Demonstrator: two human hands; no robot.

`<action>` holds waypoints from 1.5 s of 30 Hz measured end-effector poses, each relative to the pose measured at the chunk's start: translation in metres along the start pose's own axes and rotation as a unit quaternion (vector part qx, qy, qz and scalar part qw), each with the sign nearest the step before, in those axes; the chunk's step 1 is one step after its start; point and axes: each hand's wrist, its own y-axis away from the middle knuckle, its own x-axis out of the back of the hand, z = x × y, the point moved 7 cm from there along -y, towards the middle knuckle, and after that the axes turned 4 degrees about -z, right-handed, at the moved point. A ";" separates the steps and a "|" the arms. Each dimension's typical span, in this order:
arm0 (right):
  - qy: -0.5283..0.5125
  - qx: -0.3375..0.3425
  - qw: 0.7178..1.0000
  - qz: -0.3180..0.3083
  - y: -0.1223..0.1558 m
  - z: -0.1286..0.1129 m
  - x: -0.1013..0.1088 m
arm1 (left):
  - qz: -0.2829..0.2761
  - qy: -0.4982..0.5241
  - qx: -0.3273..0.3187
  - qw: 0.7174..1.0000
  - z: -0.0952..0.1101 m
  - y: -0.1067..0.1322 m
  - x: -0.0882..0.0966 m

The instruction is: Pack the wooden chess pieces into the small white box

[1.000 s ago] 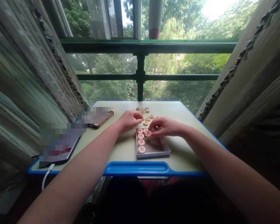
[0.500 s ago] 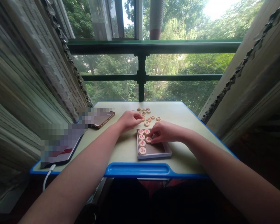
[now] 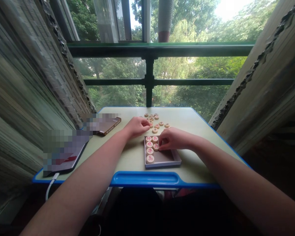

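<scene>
Round wooden Chinese chess pieces with red characters stand in a shallow box (image 3: 167, 159). Five or so line its left side, such as the bottom-left piece (image 3: 150, 159). My right hand (image 3: 173, 138) reaches over the box's right part, thumb and fingers closed at the right edge of a chess piece (image 3: 156, 147) in the second column. Beyond the box, my left hand (image 3: 139, 126) rests low over the table, its fingers curled beside a loose piece (image 3: 151, 125); what lies under them is hidden.
Several loose pieces lie scattered behind the box, among them a near piece (image 3: 154, 130). A tablet-like device (image 3: 71, 160) with a white cable (image 3: 50, 186) and a brown box (image 3: 110, 126) sit at the left. Blue edging (image 3: 147, 178) borders the table (image 3: 194, 170); curtains flank it.
The piece at my right fingertips has shifted very slightly left and turned a little. Both hands stay in nearly the same place.
</scene>
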 end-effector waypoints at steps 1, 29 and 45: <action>0.000 0.001 1.000 -0.001 0.000 0.000 0.000 | 0.000 -0.001 -0.001 1.000 0.000 0.000 0.000; 0.020 0.042 0.988 0.146 -0.004 0.006 0.013 | -0.007 -0.012 -0.017 1.000 -0.002 -0.002 -0.002; 0.047 0.015 0.969 0.242 -0.004 0.029 0.023 | -0.022 -0.037 -0.022 0.999 -0.002 -0.002 -0.004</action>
